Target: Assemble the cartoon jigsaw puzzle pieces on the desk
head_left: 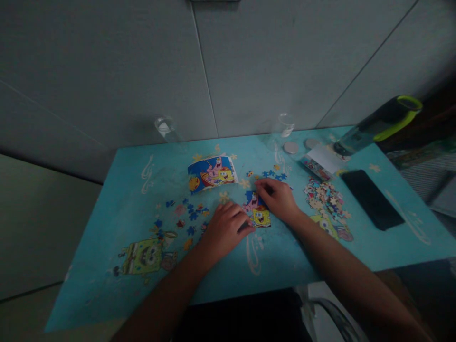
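A small, partly joined cartoon puzzle (260, 216) lies in the middle of the turquoise table (107, 190). My left hand (228, 228) rests palm down at its left edge, fingers curled and touching it. My right hand (280, 197) rests on its upper right edge, fingers bent over the pieces. What the fingertips pinch is hidden. A printed reference picture (212, 173) lies just beyond the puzzle. Loose blue pieces (190, 213) are scattered left of my left hand, and more blue pieces (274, 175) lie above my right hand.
A heap of mixed pieces (326, 197) lies to the right, beside a black phone (372, 199). A dark bottle with a green handle (381, 123) lies at the far right. Two clear tubes (166, 128), (285, 124), two round lids (291, 147) and a white card (326, 159) sit near the wall.
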A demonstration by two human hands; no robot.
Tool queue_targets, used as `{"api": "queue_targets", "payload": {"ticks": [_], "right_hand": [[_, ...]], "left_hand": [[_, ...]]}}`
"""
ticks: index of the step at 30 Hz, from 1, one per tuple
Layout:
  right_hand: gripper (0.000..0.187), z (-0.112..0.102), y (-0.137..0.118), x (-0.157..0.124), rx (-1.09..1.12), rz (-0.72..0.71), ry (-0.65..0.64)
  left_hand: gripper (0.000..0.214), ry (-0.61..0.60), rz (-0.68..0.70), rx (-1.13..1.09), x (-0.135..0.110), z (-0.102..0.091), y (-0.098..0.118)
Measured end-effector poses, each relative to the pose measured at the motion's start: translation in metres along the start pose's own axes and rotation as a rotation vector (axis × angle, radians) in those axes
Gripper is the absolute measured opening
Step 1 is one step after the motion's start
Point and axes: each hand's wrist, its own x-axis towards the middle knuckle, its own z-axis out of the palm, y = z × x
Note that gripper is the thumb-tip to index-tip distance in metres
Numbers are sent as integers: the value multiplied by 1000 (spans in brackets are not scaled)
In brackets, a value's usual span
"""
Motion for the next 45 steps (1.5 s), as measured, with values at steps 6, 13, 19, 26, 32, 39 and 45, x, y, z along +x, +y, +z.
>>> {"api": "queue_targets", "payload": {"ticks": [6,13,19,26,32,39,45], "right_hand": [[18,-1,-1,1,-18,-19,-3],[17,-1,-1,1,-29,-25,0],[18,0,-1,1,-31,-35,-2],[17,-2,-2,1,-48,-30,-8],[17,-2,-2,0,-47,-27,-10],[17,-1,-1,1,-45,-25,-9],[18,-2,-2,1,-47,-25,-18]], "left_hand": [[19,-18,14,-17,0,-3,0],[22,-78,66,-65,-1,-6,2],[17,-123,79,-16,0,-5,2],[12,-132,79,-15,1,-13,-7],[9,-125,63,-22,0,-14,-9],[9,-121,54,-31,-1,-12,-8],[7,-90,44,-34,0,-16,-10]]}}
